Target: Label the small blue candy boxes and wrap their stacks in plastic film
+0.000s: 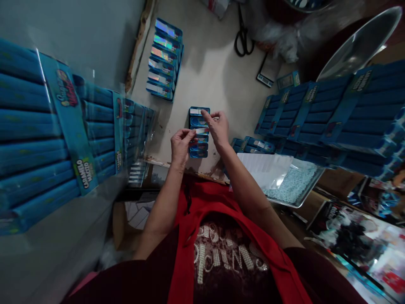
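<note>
A column of small blue boxes (198, 147) lies on the table in front of me. The topmost one bears a white strip (195, 112) across its face. My left hand (181, 145) comes in from the left, thumb and finger pinched on one end of another white strip, a sticker by its look (200, 131). Over the right side of the column is my right hand (219, 128); a fingertip is close to the upper strip, and its lower fingers are at the right end of the pinched sticker. Whether they grip that end is hard to make out.
Another blue box row (163, 63) with shiny strips lies at the upper left. Black scissors (243, 42) and a small scale (267, 71) are farther back. Wrapped blue packs (25, 139) rise at left, more packs (344, 105) at right, beside a tray of pale pellets (295, 183).
</note>
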### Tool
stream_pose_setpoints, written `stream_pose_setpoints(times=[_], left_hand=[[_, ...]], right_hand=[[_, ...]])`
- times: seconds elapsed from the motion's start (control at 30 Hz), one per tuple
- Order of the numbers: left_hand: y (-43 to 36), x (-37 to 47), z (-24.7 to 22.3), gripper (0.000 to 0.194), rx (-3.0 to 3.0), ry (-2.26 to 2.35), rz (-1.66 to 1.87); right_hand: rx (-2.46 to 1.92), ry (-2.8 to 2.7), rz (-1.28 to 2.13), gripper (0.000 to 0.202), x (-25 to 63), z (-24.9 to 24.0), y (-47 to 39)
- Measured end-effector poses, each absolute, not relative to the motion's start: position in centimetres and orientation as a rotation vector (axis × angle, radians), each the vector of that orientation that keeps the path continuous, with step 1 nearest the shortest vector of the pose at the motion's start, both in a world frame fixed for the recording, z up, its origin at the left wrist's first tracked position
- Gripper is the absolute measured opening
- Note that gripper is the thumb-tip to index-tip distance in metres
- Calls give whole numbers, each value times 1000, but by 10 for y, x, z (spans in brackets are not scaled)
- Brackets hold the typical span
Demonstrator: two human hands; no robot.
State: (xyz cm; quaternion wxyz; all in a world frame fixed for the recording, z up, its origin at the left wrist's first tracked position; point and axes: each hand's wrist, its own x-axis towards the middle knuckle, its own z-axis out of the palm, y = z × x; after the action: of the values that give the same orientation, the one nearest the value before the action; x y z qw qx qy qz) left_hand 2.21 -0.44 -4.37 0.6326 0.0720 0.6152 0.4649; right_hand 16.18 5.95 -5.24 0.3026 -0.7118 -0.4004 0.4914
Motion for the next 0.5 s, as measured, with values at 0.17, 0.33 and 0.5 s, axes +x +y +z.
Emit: stream_pose_setpoints(times=[0.17, 0.33, 0.5], left_hand=[[13, 0, -62, 27, 537, 1652, 1006], [36, -10, -76, 21, 823, 1794, 899], [41, -13, -91, 20, 777, 1788, 909]], right_hand=[[-1843, -871, 1406, 58, 166, -52, 47], [-2037, -996, 1165, 35, 153, -61, 54], [-2154, -1150, 1094, 29, 145, -64, 60]])
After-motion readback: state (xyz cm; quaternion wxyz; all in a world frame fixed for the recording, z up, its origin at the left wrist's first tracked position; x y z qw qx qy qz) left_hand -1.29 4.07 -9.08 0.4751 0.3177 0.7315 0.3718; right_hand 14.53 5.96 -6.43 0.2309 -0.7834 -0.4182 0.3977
